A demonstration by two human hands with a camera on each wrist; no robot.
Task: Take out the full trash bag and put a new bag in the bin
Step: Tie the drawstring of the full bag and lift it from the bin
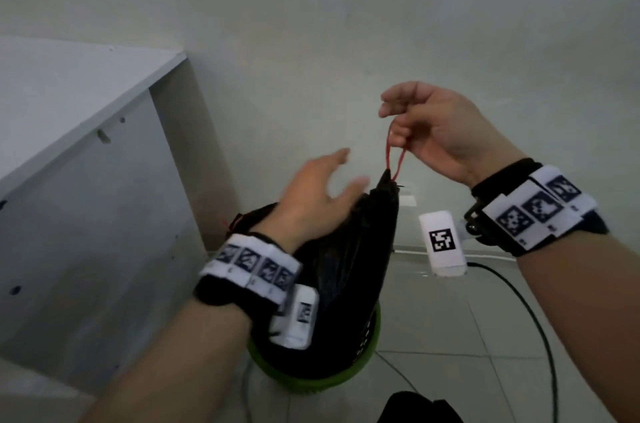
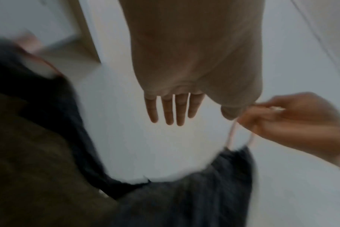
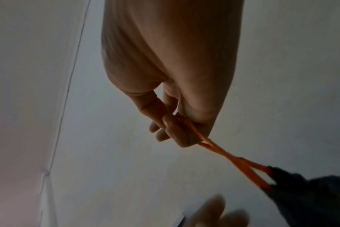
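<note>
- While my right hand [image 1: 433, 131] pinches the red drawstring [image 1: 394, 159] between thumb and curled fingers, I judge the step in hand to be cinching the full trash bag [image 1: 346, 266] shut, ahead of lifting it out of the bin [image 1: 332, 377].
- The right wrist view shows the grip best: both strands of the loop run out from under the fingertips [image 3: 181, 136] and go taut down to the gathered neck of the bag.
- My left hand [image 1: 311, 200] holds nothing; its fingers are spread and nearly straight, hovering just above the bag's top, at the side away from the drawstring. It is blurred, so I cannot say whether the palm touches the plastic.
- The bag is still seated in the green bin, which stands on the tiled floor near the corner where the white cabinet [image 1: 90, 180] meets the wall. The bag's neck is drawn up to a point on the right, directly under my right hand, while its left side sags lower, behind my left wrist.
- There seems to be a second bit of red cord at the bag's left edge, near the cabinet, but it is too small for me to be sure.
- The next move, as I see it, calls for my left hand to steady or gather the slack side of the bag while the right pulls upward, so the mouth closes evenly and the bin does not lift with the bag.
- A new bag is not in view.
- A black cable [image 1: 540, 318] lies on the floor to the right of the bin.
</note>
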